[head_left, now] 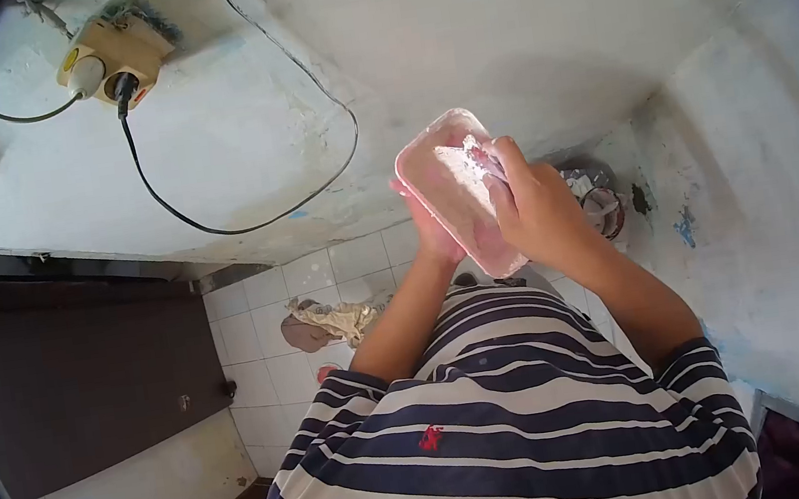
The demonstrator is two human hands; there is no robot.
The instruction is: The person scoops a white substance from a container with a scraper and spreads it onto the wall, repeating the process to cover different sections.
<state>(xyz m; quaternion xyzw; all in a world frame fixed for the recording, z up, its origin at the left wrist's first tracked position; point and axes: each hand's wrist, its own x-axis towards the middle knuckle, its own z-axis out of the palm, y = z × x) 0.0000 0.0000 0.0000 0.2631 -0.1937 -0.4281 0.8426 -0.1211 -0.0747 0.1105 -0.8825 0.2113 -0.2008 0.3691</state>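
My left hand (pixel 435 233) grips a pink rectangular plastic tray (pixel 422 178) from its left side and underneath, and the tray is tilted in front of my chest. White, brightly lit paste (pixel 461 163) lies toward the tray's upper part, and the rim is smeared with it. My right hand (pixel 548 215) reaches over the tray's right edge with its fingers closed at the paste. Whatever those fingers hold is mostly hidden behind them; only a small purplish part shows by the fingertips.
A socket box (pixel 118 62) with two plugs and a hanging black cable (pixel 216 231) is on the wall ahead. A dark door (pixel 97 365) stands left. On the tiled floor (pixel 261 389) lies a crumpled cloth (pixel 343 317); a bucket-like container (pixel 602 208) sits near the right wall.
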